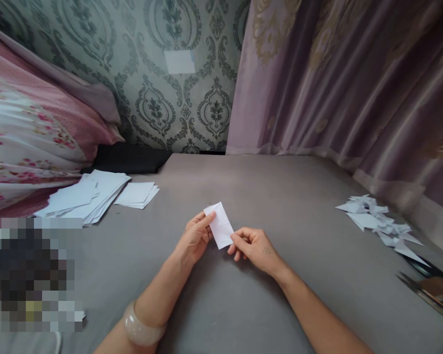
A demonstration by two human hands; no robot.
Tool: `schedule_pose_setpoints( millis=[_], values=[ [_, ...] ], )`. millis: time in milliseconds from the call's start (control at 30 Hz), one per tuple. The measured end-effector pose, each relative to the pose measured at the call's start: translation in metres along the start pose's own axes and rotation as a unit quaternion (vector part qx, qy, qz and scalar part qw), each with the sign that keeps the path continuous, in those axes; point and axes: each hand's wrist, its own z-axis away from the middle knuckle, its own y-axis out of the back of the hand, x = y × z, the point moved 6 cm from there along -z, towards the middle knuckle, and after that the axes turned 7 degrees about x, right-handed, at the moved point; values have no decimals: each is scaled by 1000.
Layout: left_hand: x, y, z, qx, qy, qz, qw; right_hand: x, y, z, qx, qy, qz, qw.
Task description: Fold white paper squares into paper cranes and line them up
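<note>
- Paper (220, 225): small, creased, up between both hands over a grey surface (280, 314)
- Should be light, thin, easily bent; edges and corners look the best hold, pinched gently
- Left hand (197, 238) pinches its upper left edge, thumb on top; right hand (255, 246) pinches its lower right corner, so fingers block those spots
- Left of the paper and farther off: sheets (105, 194), small stack (136, 193)
- Well right of the paper: pointed folded pieces (369, 219), a blade (415, 287) nearer the wearer
</note>
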Motion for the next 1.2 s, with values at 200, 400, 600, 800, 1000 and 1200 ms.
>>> schedule_pose_setpoints(
  millis=[200,400,600,800,1000,1200],
  values=[
    [-7,-1,1,-6,30,-16,999,-5,0,1,-8,-3,-1,1000],
    [-2,2,0,16,45,-2,999,-7,17,-2,81,71,46,993],
    [-13,-5,6,-23,72,-20,997,-27,18,8,160,348,270,883],
    [-18,-10,10,-69,80,-29,994,-30,12,13,124,398,348,839],
    [-8,9,-2,31,-19,-119,992,-26,14,10,109,367,352,854],
    [9,13,-1,17,-208,-387,898,-9,18,1,106,276,374,879]
  ],
)
